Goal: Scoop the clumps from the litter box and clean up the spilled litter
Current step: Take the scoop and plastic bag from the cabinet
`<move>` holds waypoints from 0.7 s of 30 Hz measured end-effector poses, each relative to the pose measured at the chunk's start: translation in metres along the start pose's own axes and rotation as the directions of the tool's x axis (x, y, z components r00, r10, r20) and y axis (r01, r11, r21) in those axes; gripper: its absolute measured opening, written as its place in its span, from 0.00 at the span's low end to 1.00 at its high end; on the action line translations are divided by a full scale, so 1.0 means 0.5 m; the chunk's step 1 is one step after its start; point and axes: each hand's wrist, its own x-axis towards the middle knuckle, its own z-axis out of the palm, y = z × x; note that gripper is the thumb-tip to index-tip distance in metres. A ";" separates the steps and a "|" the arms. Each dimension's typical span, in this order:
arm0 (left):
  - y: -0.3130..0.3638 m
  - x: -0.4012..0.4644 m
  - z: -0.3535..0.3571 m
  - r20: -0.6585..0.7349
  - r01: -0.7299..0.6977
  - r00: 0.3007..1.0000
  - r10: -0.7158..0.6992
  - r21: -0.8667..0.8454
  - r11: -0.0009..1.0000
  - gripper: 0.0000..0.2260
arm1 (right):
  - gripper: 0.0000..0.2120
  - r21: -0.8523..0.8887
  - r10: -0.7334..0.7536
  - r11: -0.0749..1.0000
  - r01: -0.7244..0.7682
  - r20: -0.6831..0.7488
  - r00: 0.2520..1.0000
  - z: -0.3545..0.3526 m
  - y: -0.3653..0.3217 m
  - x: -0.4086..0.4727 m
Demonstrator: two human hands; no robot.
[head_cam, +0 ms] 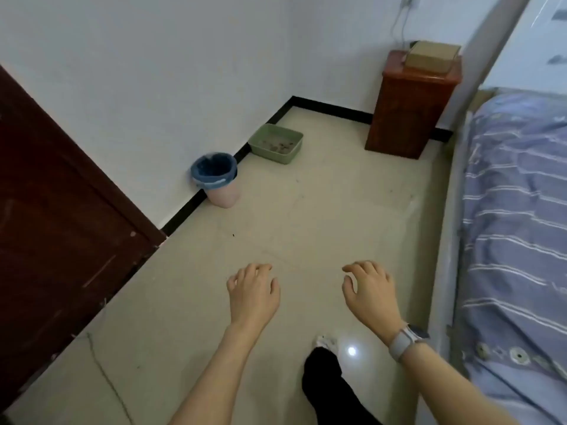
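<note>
Litter box (pixel 276 143): shallow green plastic tray, rounded corners, sits on the floor (pixel 322 216) against the black baseboard, in the corner of the room. Thin layer of pale litter inside with a handful of brownish clumps near the middle. Judgement: tray is light and slightly flexible, slides easily on the glossy tile, so better steadied at the rim than lifted. Clumps are likely crumbly; lift them from underneath with a scoop rather than pinching. No scoop visible anywhere in view.

Bin (pixel 216 179): pink plastic with a blue bag liner, stands left of the litter box along the same wall, close but not touching. Light, could tip if bumped.

Spill: a few dark specks on the tile between the litter box and the person; too small to confirm as litter. Loose grains on smooth tile will roll and scatter, so sweeping suits them.

Left hand (pixel 253 291) and right hand (pixel 369 291) are both empty, fingers loosely curled, palms down, held out over the floor well short of the litter box. Right wrist carries a watch (pixel 405 342).

Right of the litter box: a reddish wooden cabinet (pixel 408 108), then the bed (pixel 515 210) with its striped blue cover.
</note>
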 end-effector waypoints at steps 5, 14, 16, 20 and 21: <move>0.144 0.322 -0.021 0.030 -0.159 0.987 0.157 0.049 0.986 0.17 | 0.14 0.066 0.100 0.992 -0.108 0.104 0.989 -0.032 0.100 0.269; 0.323 0.707 -0.036 0.088 -0.256 0.964 0.251 0.053 0.965 0.18 | 0.16 0.024 0.141 0.989 -0.145 0.121 0.983 -0.075 0.218 0.700; 0.340 0.796 -0.022 0.107 -0.258 0.962 0.251 0.056 0.964 0.18 | 0.16 0.019 0.147 0.988 -0.151 0.134 0.980 -0.059 0.249 0.786; 0.402 1.026 -0.013 0.106 -0.271 0.958 0.266 0.037 0.962 0.18 | 0.16 0.010 0.195 0.980 -0.199 0.143 0.970 -0.029 0.314 0.995; 0.422 1.089 -0.016 0.112 -0.274 0.956 0.271 0.021 0.961 0.18 | 0.16 0.007 0.210 0.977 -0.214 0.150 0.966 -0.026 0.327 1.055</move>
